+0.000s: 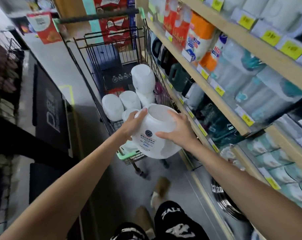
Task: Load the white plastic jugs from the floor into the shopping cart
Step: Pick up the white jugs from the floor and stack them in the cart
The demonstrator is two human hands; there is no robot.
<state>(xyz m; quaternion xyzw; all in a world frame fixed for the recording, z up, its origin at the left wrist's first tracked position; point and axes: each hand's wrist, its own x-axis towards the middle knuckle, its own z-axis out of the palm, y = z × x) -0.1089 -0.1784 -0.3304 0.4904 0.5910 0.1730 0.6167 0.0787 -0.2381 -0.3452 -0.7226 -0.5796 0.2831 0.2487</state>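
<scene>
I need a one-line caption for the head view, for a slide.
Left hand and right hand hold a white jug over the shopping cart, which already holds other white jugs.

One wide view from the person's head, tilted forward and down along the aisle. The shopping cart (127, 154) stands straight ahead, its near end close below, and the jug (147, 137) held over that end sits mid-view. Right of the cart run shelves (207, 78); left of it lies a mat (49, 108).

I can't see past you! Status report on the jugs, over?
Holding: left grip and right grip on white jug, above cart near end. Loaded jugs crowd that end.
</scene>
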